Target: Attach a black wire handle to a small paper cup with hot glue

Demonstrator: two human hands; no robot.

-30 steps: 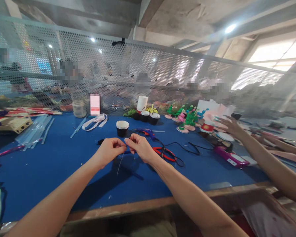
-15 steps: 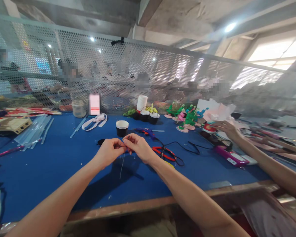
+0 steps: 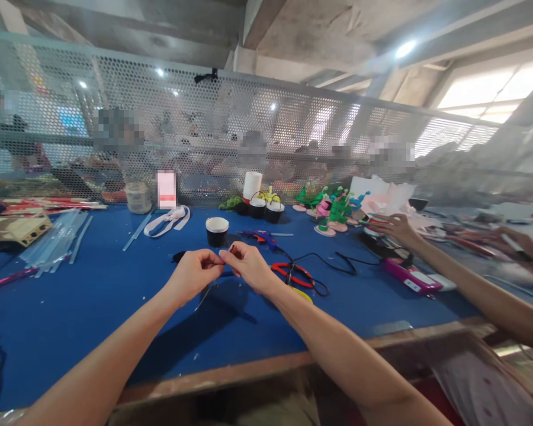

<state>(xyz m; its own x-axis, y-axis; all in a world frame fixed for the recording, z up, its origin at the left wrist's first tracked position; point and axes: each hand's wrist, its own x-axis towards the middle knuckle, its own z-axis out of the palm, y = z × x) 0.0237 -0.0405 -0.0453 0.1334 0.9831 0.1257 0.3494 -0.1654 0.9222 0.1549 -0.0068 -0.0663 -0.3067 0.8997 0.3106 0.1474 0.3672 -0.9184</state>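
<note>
Mid-frame, our left hand (image 3: 198, 273) and right hand (image 3: 247, 264) meet, fingertips pinching a thin wire (image 3: 205, 294) that trails below. It looks unattached, so we judge the work partway: two handled buckets (image 3: 274, 214) stand above centre, while the nearer cup (image 3: 217, 238) shows no handle.

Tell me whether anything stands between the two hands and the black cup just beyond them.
Nothing visible stands between the left hand or right hand and the black cup. The blue glue gun lies to the cup's right, outside that gap.
</note>
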